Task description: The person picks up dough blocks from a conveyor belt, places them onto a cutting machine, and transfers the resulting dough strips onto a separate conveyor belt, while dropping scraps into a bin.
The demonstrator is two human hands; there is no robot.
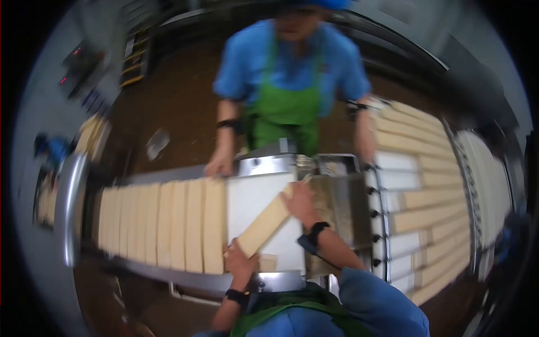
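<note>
A long, flat pale-yellow strip (263, 222) lies at a slant over a white surface (241, 196), held between my two hands. My left hand (241, 261) grips its lower left end, beside the row of strips. At the upper right end, my right hand (301, 203) has its fingers wrapped over the edge. A short pale piece (268, 263) rests by my left hand. To the left, several similar strips (163, 224) lie side by side in a row on the conveyor.
Across the line stands a person in a green apron (286, 106), one hand near the row's end. A metal plate (351, 208) lies right of the white surface. Beyond it, a rack (432, 196) carries more strips. A metal roller (73, 210) stands at far left.
</note>
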